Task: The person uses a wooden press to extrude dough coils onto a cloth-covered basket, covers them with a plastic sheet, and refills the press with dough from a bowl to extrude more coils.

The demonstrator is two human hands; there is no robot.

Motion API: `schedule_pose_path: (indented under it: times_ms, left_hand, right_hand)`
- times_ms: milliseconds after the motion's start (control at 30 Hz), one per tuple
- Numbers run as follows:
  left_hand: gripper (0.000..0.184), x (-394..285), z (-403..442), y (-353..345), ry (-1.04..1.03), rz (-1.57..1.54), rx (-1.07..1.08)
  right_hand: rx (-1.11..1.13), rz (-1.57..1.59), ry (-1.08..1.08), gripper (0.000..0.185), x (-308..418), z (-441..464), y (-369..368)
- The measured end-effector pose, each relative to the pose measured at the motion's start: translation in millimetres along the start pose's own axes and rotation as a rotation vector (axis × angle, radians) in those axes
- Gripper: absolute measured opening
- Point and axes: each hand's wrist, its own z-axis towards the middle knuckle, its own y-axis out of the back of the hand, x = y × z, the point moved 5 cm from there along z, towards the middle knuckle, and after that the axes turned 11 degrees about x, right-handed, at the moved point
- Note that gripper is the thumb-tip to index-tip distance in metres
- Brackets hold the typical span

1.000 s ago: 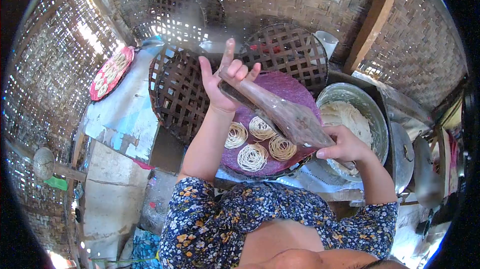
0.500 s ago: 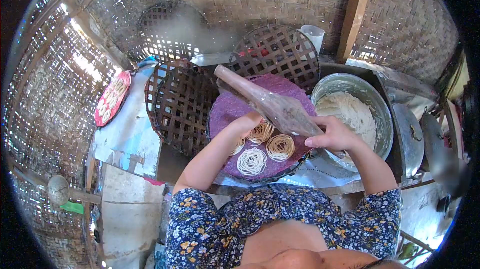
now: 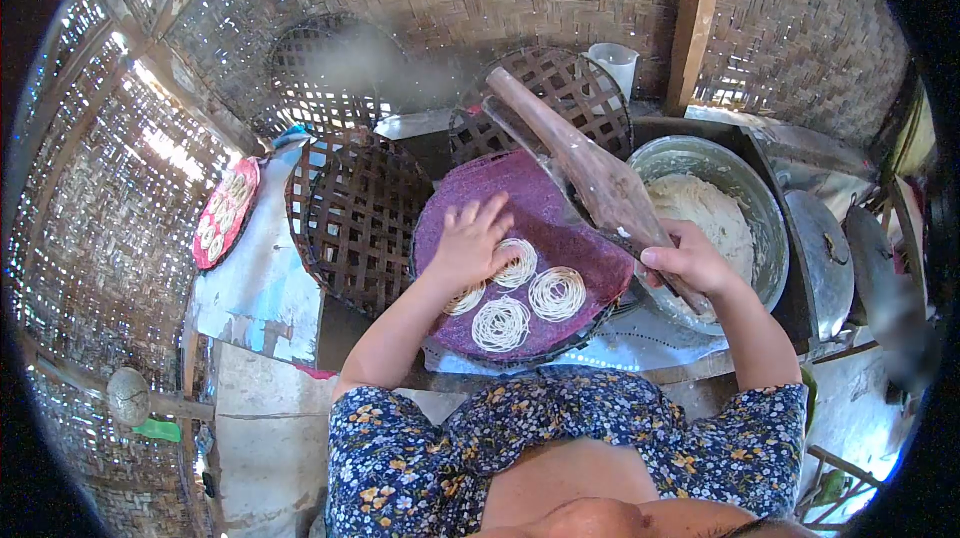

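While the right hand (image 3: 697, 260) holds the near end of the press (image 3: 608, 188), the left hand (image 3: 470, 238) is free above the mat (image 3: 485, 183), its fingers spread; the thumb is very near the upper coil (image 3: 516, 268), but I cannot tell if it touches. The right fingers are closed around the wood, the thumb on top, the others partly hidden. The press is slanted over the right part of the mat and the edge of the bowl (image 3: 768, 228), where dough (image 3: 702, 208) lies; its far end points away and is unsupported. I judge it stiff and rather heavy, since it looks like thick wood in two long parts, a little apart at the far end. Held by one end only, it can tip, and damp dough on the palm could make it slippery. A second hold seems best on the slim far part, which a palm can easily surround. The four coils (image 3: 500, 326) on the mat look soft and fragile, so they ask for support from below.
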Motion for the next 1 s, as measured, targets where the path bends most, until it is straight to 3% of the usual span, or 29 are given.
schedule_pose_path:
  times_ms: [67, 133, 200, 267, 300, 400, 433, 667, 767, 1000]
  left_hand:
    - [0.053, 8.9, 9.7, 16.8, 0.1, 0.118, -0.22]
    - [0.06, 42.3, 50.0, 32.6, 0.434, -0.911, 0.017]
    - [0.067, 28.4, 64.5, 60.7, -0.119, -2.435, -0.289]
    - [0.075, 3.5, 70.5, 116.5, -0.445, -2.459, -0.372]
    - [0.076, 12.5, 79.5, 113.6, -0.474, -2.592, -0.435]
    - [0.074, 6.0, 108.0, 99.9, -0.886, -2.448, -0.287]
    - [0.073, -2.4, 110.7, 93.9, -0.593, -2.544, -0.378]
    - [0.05, 1.3, 134.0, 21.3, -0.528, -2.681, -0.415]
    - [0.035, -3.7, 122.9, 22.2, -0.485, -2.715, -0.409]
    - [0.031, -12.7, 115.5, 70.6, -0.524, -2.666, -0.509]
  right_hand:
    - [0.008, 0.008, -0.022, 0.061, 5.0, -6.4, -3.9]
    - [0.114, 0.031, -0.007, 0.066, 2.8, -6.6, -9.7]
    - [0.193, 0.074, -0.038, 0.07, 4.5, -9.8, -16.9]
    - [0.255, 0.134, -0.116, 0.072, 9.6, -14.6, -25.3]
    - [0.315, 0.102, -0.11, 0.069, 2.8, -14.6, -23.3]
    - [0.206, 0.126, -0.241, 0.062, -9.1, -16.1, 1.5]
    - [0.167, 0.075, -0.298, 0.058, -16.2, -16.2, 12.3]
    - [0.105, -0.126, -0.312, 0.054, -33.8, -8.5, 30.2]
    - [0.15, -0.188, -0.359, 0.056, -33.1, -17.7, 26.7]
    - [-0.015, -0.445, -0.311, 0.051, 26.6, -33.8, 36.1]
